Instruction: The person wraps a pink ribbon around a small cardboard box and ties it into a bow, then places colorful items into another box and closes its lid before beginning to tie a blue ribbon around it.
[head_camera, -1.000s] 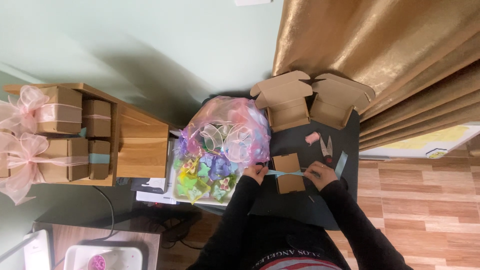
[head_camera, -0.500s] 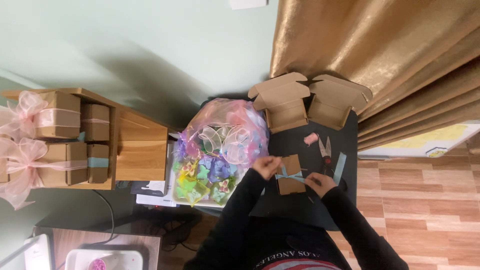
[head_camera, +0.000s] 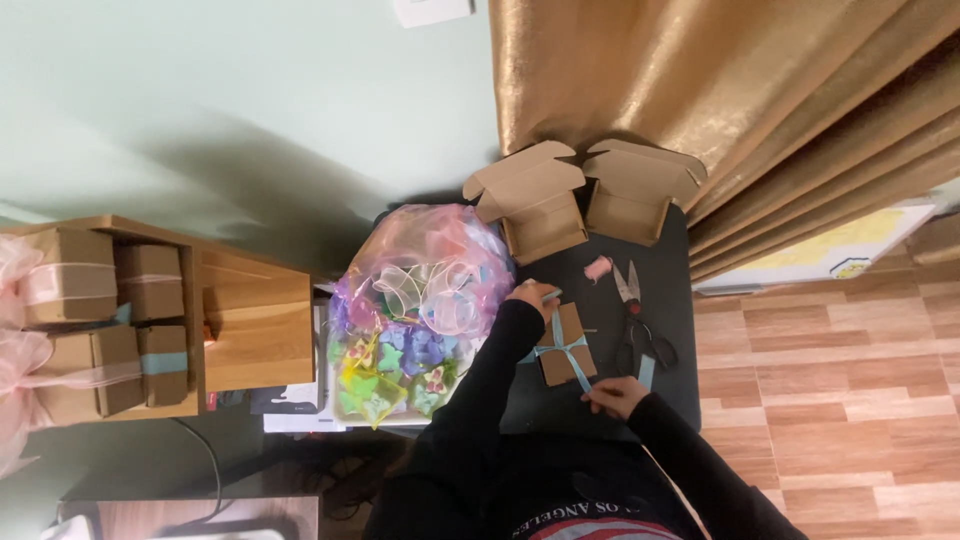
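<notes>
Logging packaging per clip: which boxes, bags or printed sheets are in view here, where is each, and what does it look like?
Small box: on the black table, closed, brown card, light blue ribbon crossed over it, between left hand and right hand.
Open boxes: table's far edge, two, brown, flaps up.
Bag: left of the table, clear pink-tinted plastic, pastel contents.
Ribboned boxes: wooden shelf, far left, brown.

Head camera looks steeply down from well above the black table (head_camera: 660, 395).

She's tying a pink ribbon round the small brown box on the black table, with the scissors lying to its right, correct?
Not quite: the ribbon round the small brown box is light blue, not pink, as the head view shows. The scissors do lie to its right.
</notes>
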